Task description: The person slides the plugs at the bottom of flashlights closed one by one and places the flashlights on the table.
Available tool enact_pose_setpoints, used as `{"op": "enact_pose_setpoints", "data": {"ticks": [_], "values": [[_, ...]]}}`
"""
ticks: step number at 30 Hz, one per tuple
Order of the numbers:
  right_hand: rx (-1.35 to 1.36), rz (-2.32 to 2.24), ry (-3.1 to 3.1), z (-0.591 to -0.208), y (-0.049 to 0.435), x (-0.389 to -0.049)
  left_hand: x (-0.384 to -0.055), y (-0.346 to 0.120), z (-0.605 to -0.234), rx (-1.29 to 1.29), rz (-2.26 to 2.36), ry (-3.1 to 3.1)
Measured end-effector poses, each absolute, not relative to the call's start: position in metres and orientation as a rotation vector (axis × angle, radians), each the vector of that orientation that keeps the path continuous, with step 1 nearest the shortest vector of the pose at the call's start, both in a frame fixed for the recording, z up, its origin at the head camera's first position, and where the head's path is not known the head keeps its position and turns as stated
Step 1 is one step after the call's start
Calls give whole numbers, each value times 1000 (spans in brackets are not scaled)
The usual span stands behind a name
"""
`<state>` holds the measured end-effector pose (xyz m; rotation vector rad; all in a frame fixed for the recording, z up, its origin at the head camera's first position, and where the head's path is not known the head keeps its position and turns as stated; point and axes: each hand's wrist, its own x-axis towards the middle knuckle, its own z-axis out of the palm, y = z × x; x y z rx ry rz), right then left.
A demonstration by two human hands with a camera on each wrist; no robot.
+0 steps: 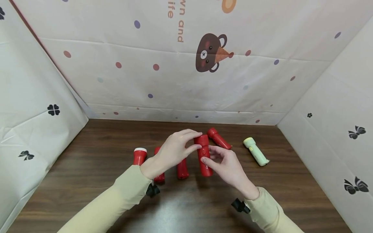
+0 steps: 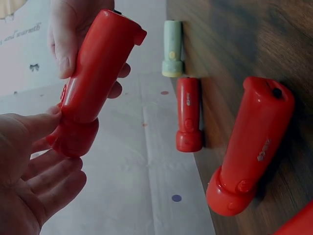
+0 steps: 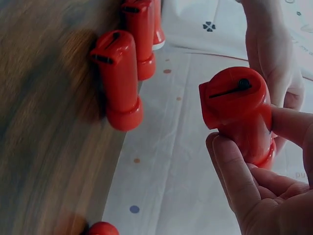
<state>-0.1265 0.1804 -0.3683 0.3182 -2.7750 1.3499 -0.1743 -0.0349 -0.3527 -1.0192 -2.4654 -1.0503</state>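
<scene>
A red flashlight (image 1: 205,161) is held up off the table between both hands, its lamp head toward the back wall. My right hand (image 1: 228,165) grips its body, thumb on the near face and fingers around the far side. With thumb and fingertips my left hand (image 1: 172,147) pinches the lamp head; in the left wrist view the left hand's lower fingers (image 2: 61,188) spread beside it. Below the left hand stand another red flashlight (image 1: 182,170), a partly hidden red one (image 1: 159,178), and a red one with a white rim (image 1: 140,157).
A red flashlight (image 1: 220,139) lies slanted behind the right hand. Farther right lies a pale green flashlight (image 1: 256,152) with a yellow button. White printed cloth walls (image 1: 175,84) enclose the brown wooden table (image 1: 186,210) at the back and both sides.
</scene>
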Motion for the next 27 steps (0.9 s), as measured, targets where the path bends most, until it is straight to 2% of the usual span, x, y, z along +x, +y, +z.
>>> {"op": "enact_pose_setpoints", "data": {"ticks": [27], "values": [[292,1131,-2967,-373,190,-156,-211,-18,-365,-1044,-933,-2799]]}}
